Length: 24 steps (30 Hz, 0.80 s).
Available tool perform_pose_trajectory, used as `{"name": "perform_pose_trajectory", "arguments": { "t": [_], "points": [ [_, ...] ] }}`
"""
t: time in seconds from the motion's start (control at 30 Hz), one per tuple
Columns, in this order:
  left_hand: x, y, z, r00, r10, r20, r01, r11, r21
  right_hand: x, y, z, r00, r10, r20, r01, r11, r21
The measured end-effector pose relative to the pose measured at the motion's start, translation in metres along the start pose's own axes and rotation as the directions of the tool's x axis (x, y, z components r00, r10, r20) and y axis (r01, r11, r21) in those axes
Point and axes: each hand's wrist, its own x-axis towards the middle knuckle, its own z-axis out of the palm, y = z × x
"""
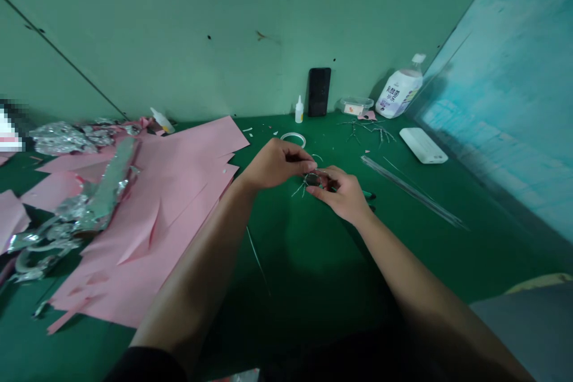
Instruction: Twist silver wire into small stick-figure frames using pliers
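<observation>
A small ring of thin silvery wire (pixel 306 181) with twisted ends sticking out toward the lower left is held between my two hands above the green table. My left hand (pixel 280 164) pinches the wire from above with thumb and fingertips. From the right, my right hand (pixel 341 192) closes thumb and fingers on the ring's side. A green-and-black tool handle (pixel 369 195) shows just behind my right hand, the rest of it hidden. Beyond my left hand lies a white ring (pixel 305 142), which looks like a tape roll.
Pink paper sheets (pixel 179 191) and crumpled silver foil (pixel 65 137) cover the left side. A glue bottle (pixel 299 111), a phone (pixel 319 92), a plastic box (pixel 357 106) and a drink bottle (pixel 400 92) stand along the wall. Straight wires (pixel 412 191) and a white block (pixel 423 144) lie right.
</observation>
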Motion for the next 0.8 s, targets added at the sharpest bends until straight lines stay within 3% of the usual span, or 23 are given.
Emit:
{"name": "perform_pose_trajectory", "arguments": {
  "t": [0.1, 0.3, 0.8],
  "points": [
    [0.001, -0.001, 0.002, 0.998, -0.062, -0.025, 0.058, 0.989, -0.136, 0.001, 0.003, 0.004, 0.999, -0.034, -0.011, 0.034, 0.999, 0.002],
    [0.002, -0.002, 0.011, 0.97, -0.235, -0.06, 0.22, 0.955, -0.198, 0.001, 0.004, 0.005, 0.999, -0.036, 0.02, 0.037, 0.999, -0.033],
    [0.001, 0.002, 0.01, 0.964, -0.263, -0.043, 0.248, 0.943, -0.221, -0.001, 0.007, 0.002, 0.999, -0.037, 0.034, 0.037, 0.999, 0.005]
  ]
}}
